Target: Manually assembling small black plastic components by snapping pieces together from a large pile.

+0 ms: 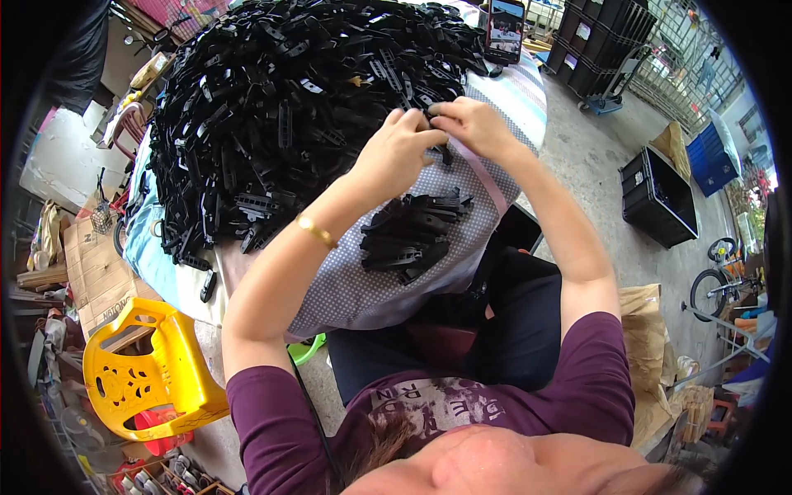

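My left hand (398, 150) and my right hand (476, 128) meet at the right edge of a large heap of black plastic parts (256, 115). Their fingertips pinch a small black plastic part (440, 150) between them; the fingers hide most of it. Both hands are closed. Below them, a smaller group of similar black plastic parts (412, 235) lies close together on the grey dotted cloth (330, 305) at the near side of the table. A gold bracelet (317, 232) circles my left wrist.
A phone (504, 31) stands upright beyond the heap. To the left is a yellow plastic chair (186, 363) beside flattened cardboard (103, 268). Black crates (577, 49) are stacked at the far right, with an open black bin (660, 210) and a blue crate (711, 157) nearer.
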The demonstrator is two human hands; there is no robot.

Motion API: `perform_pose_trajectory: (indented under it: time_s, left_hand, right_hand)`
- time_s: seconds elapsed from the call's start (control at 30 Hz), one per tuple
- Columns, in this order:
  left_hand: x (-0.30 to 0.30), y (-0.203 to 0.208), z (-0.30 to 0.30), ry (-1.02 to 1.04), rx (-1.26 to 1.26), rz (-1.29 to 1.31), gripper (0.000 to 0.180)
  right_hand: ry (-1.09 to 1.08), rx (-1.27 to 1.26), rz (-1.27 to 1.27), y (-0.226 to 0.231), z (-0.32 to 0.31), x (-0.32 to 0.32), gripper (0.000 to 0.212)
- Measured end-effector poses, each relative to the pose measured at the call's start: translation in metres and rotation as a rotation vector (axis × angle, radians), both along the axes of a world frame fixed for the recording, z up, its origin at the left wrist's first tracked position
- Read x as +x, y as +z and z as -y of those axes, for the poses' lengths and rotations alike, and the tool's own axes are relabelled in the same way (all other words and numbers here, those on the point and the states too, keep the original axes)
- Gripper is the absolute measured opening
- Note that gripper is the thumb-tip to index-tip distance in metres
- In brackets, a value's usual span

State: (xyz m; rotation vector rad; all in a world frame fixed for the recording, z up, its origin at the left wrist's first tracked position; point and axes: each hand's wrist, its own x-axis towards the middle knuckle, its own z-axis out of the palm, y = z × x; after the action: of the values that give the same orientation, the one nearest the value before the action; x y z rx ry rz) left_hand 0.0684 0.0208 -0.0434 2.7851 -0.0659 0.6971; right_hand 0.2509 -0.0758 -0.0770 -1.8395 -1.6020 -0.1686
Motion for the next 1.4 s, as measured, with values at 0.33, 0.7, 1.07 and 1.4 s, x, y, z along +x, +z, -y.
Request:
perform_pose_trajectory:
  time_s: [0.33,0.7,1.07,1.4]
  left_hand:
    - [0.006,0.004,-0.003,0.008,-0.545,0.065,0.014]
    - [-0.045,0.008,-0.023,0.101,-1.616,0.02,0.029]
    - [-0.052,0.011,-0.004,0.135,-1.304,0.108,0.027]
    - [-0.051,0.003,0.0,0.124,-1.265,0.262,0.031]
  right_hand:
    - [-0.02,-0.278,-0.099,0.019,0.015,0.007,0.021]
    - [0.415,0.019,-0.324,0.061,0.023,-0.079,0.027]
    - [0.326,-0.028,-0.989,0.046,0.016,-0.098,0.023]
    - [0.259,0.195,-0.384,0.041,0.017,-0.1,0.015]
